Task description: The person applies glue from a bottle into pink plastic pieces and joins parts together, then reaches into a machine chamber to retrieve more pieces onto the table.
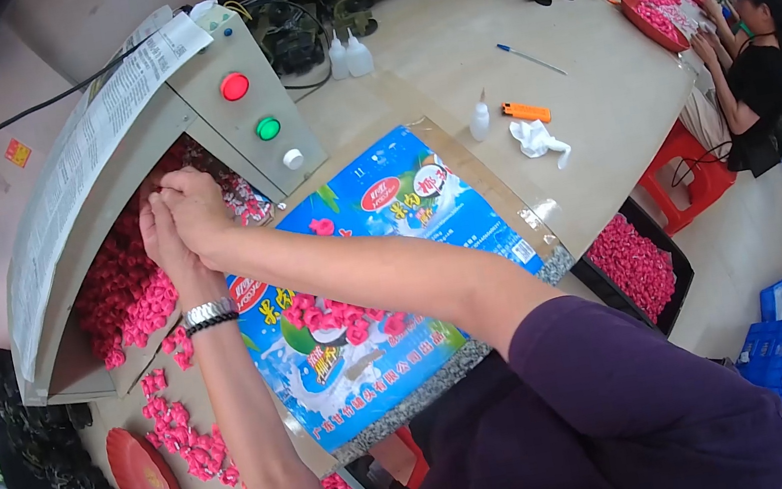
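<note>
My left hand (166, 246), with bracelets at its wrist, and my right hand (195, 205) are pressed together at the mouth of a grey box-shaped machine (224, 143). Both have closed, curled fingers; whatever lies between them is hidden. Behind and below them, small pink plastic pieces (150, 309) are heaped inside the machine. Under my right forearm lies a blue printed cardboard sheet (371, 384), with more pink pieces (346, 314) scattered on it. The machine's front panel carries a red button (234, 87), a green button (268, 128) and a white knob (293, 159).
Left of the sheet are a red dish (146, 480) and loose pink pieces (182, 438). Rightward lie a small bottle (480, 122), an orange lighter (526, 112), a crumpled tissue (538, 141) and a pen (531, 58). A black crate (684, 277) holds pink pieces. A co-worker (756, 79) sits far right.
</note>
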`<state>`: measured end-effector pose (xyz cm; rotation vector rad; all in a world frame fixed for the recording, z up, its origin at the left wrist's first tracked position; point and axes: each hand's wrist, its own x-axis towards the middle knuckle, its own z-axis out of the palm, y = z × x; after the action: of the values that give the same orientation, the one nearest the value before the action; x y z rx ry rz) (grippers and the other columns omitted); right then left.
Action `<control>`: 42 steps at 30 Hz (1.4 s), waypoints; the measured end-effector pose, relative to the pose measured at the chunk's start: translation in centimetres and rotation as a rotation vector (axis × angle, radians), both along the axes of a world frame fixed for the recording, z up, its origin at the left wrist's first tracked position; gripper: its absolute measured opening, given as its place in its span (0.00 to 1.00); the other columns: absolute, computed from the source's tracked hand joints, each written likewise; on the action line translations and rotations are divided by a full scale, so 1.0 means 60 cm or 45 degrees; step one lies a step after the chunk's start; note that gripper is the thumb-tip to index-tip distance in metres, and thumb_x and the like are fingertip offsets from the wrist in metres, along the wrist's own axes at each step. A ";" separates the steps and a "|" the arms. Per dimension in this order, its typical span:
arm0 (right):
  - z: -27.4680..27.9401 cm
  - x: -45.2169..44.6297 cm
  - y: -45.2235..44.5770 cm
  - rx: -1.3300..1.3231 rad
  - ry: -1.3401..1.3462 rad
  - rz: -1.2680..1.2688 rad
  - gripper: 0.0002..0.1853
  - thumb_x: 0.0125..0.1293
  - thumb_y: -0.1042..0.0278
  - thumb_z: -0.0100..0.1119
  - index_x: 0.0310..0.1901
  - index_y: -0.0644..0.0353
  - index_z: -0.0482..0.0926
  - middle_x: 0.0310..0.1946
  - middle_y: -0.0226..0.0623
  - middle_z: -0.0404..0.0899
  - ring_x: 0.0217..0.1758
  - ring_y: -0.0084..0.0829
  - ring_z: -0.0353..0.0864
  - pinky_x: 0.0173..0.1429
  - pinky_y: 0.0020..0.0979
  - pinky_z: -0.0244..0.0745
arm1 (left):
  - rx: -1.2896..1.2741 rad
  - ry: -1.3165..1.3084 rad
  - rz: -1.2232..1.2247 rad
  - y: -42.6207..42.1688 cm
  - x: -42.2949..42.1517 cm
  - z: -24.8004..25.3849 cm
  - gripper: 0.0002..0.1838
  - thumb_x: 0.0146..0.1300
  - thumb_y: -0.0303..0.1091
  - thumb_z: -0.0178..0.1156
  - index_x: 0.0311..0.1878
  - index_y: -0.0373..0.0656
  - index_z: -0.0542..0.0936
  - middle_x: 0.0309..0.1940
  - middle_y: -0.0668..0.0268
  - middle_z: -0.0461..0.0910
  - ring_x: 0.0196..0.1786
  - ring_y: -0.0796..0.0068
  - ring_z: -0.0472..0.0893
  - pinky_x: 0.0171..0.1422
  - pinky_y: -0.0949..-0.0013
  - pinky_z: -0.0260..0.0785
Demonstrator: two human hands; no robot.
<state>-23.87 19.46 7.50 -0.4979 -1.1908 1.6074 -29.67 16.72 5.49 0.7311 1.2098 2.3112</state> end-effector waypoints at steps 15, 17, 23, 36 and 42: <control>-0.126 0.469 -0.007 -0.459 -0.055 0.062 0.18 0.70 0.77 0.48 0.59 0.67 0.75 0.55 0.40 0.76 0.57 0.27 0.75 0.61 0.27 0.69 | -0.190 -0.094 0.010 0.011 0.481 -0.124 0.12 0.71 0.31 0.54 0.53 0.37 0.78 0.43 0.67 0.80 0.42 0.84 0.77 0.45 0.78 0.71; -0.137 0.482 0.007 -0.422 -0.106 0.093 0.18 0.70 0.78 0.46 0.59 0.67 0.74 0.55 0.40 0.75 0.58 0.26 0.74 0.60 0.28 0.70 | -0.254 -0.028 0.050 0.017 0.492 -0.128 0.11 0.71 0.31 0.54 0.52 0.37 0.78 0.42 0.67 0.80 0.41 0.84 0.76 0.44 0.78 0.71; -0.150 0.500 0.023 0.301 -0.538 -0.114 0.15 0.66 0.80 0.48 0.53 0.64 0.76 0.52 0.44 0.75 0.55 0.36 0.77 0.57 0.32 0.72 | -0.262 0.000 0.001 0.006 0.492 -0.120 0.10 0.72 0.30 0.50 0.49 0.36 0.77 0.42 0.65 0.80 0.44 0.80 0.77 0.48 0.76 0.70; -0.128 0.533 0.062 0.346 -0.682 0.189 0.14 0.68 0.78 0.46 0.50 0.65 0.80 0.47 0.36 0.82 0.51 0.26 0.79 0.58 0.28 0.71 | -0.261 -0.004 0.016 -0.049 0.421 -0.126 0.11 0.71 0.29 0.50 0.51 0.36 0.76 0.45 0.68 0.76 0.50 0.82 0.71 0.57 0.74 0.62; -0.110 0.556 0.068 0.179 -0.537 0.175 0.14 0.69 0.77 0.45 0.50 0.67 0.79 0.47 0.38 0.82 0.53 0.25 0.78 0.60 0.26 0.69 | -0.283 -0.113 0.088 -0.088 0.382 -0.114 0.10 0.70 0.28 0.50 0.51 0.38 0.76 0.43 0.69 0.77 0.43 0.83 0.73 0.48 0.76 0.66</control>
<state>9.52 23.51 0.92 -0.6989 -1.6718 1.5629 -6.74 11.42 -1.33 0.5106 1.4415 2.1913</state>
